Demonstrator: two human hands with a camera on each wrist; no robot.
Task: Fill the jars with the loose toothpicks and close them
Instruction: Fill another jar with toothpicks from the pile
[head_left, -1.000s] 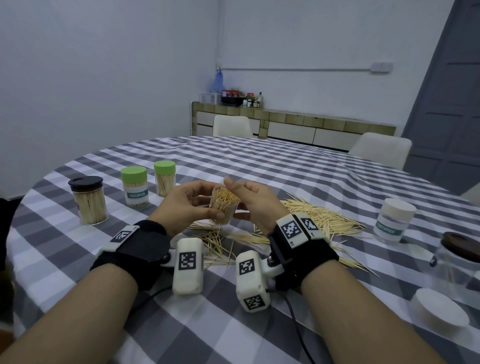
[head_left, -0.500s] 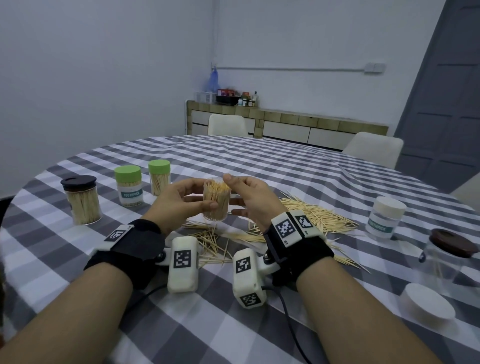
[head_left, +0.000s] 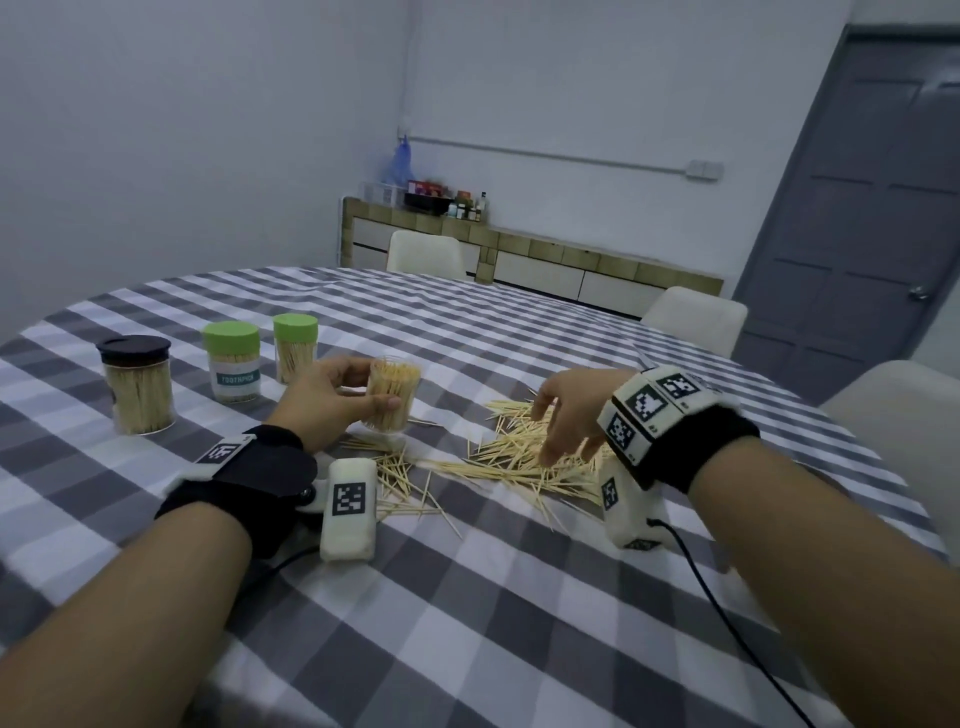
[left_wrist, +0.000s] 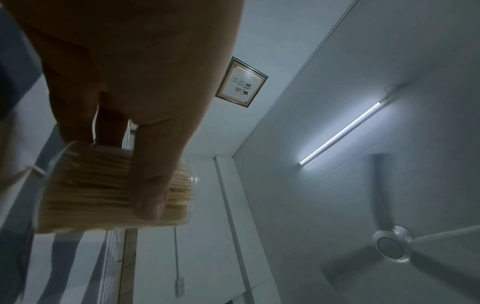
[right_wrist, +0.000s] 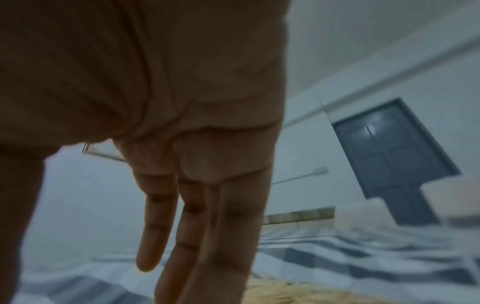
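Holding the open jar (head_left: 390, 393) upright just above the counter (head_left: 519, 597), the left hand (head_left: 332, 400) is supplying the grip: thumb and fingers are curled around the clear wall, as the left wrist view confirms. The jar is packed with toothpicks nearly to its rim and is carrying no lid. The right hand (head_left: 569, 415) is reaching down over the loose toothpicks (head_left: 519, 457), fingers spread apart and straight, holding nothing.

Progress, judged from the layout: three jars are standing filled and capped on the left, namely the black-lidded jar (head_left: 136, 384) and two green-lidded jars (head_left: 232, 361) (head_left: 296, 345). The held jar is appearing close to full but is remaining uncapped. A large scatter of toothpicks is still lying on the counter, so further gathering, loading and lid fitting are remaining.
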